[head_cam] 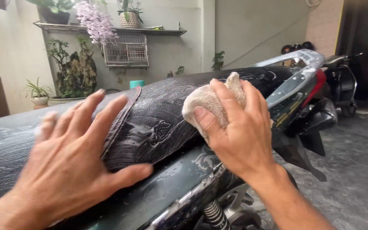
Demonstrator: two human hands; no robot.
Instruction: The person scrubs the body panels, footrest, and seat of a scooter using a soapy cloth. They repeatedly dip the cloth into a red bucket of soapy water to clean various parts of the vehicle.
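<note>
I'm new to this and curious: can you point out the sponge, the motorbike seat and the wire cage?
sponge [205, 102], head view, its bare left end.
motorbike seat [162, 115], head view, soapy black top.
wire cage [126, 51], head view, its front.

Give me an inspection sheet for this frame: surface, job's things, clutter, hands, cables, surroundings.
Surface: black textured motorbike seat, wet with soap suds.
Job's things: beige sponge, pressed against the seat's side.
Clutter: nothing seen on the seat.
Hands: left hand flat on the seat, fingers spread, holding nothing; right hand closed around the sponge.
Cables: a thin line runs slantwise along the back wall.
Surroundings: silver rear grab rail; second scooter behind; wall shelf with potted plants; wire cage under it; grey concrete floor.
</note>
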